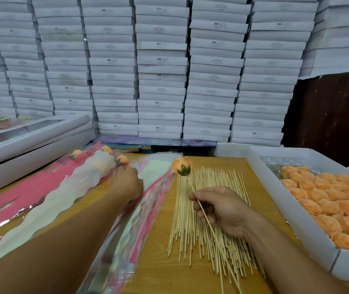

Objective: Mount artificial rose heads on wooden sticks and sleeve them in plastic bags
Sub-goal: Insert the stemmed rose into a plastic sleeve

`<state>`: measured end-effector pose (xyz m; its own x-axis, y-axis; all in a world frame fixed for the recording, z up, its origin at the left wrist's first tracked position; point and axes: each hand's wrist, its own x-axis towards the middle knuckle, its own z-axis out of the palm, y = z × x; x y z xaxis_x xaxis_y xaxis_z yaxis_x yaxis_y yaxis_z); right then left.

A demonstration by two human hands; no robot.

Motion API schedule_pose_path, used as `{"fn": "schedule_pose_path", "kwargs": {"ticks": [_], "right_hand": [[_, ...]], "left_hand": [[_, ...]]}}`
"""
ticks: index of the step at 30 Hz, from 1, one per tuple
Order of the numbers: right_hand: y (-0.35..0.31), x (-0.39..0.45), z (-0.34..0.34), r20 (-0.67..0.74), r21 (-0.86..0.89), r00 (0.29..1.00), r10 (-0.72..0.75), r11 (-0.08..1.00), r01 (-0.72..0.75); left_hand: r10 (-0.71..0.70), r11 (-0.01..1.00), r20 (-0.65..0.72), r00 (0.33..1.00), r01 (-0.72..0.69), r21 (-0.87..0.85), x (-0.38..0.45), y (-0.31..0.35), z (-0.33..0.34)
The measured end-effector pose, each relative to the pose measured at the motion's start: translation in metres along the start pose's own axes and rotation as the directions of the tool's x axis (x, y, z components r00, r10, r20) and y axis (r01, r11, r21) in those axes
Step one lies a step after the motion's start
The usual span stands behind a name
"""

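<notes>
While hand-held, slender stick (203, 211), crinkly rose (181, 165)

In front of me on the table (161, 279) lies the pile of wooden sticks (199, 219). To its left lie the plastic bags (148, 187), and farther left the sleeved roses (80, 177). Right of the sticks sits a tray (292, 219) with rose heads (335, 202) in it. Stacked boxes (161, 66) stand behind the table, and a windowed box (31, 141) rests at far left.

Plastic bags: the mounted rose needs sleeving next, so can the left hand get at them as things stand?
Probably yes: the left hand already lies over the plastic bags, with nothing between. The right hand holds the mounted rose apart.
</notes>
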<state>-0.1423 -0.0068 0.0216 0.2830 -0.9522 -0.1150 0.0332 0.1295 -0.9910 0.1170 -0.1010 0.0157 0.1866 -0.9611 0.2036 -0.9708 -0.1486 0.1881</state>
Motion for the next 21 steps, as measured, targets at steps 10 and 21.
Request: {"fn": "schedule_pose_path", "kwargs": {"ticks": [10,21], "right_hand": [[0.0007,0.0015,-0.0007,-0.006,-0.012,1.000,-0.005,1.000,0.005],[-0.0001,0.0009,-0.0019,-0.022,-0.005,1.000,-0.019,1.000,0.018]], "left_hand": [[-0.020,0.995,0.144,0.989,0.006,0.095,0.0059,0.0005,0.0098],[0.096,0.993,0.005,0.995,-0.096,0.062,0.0000,0.0054,0.0052]]}}
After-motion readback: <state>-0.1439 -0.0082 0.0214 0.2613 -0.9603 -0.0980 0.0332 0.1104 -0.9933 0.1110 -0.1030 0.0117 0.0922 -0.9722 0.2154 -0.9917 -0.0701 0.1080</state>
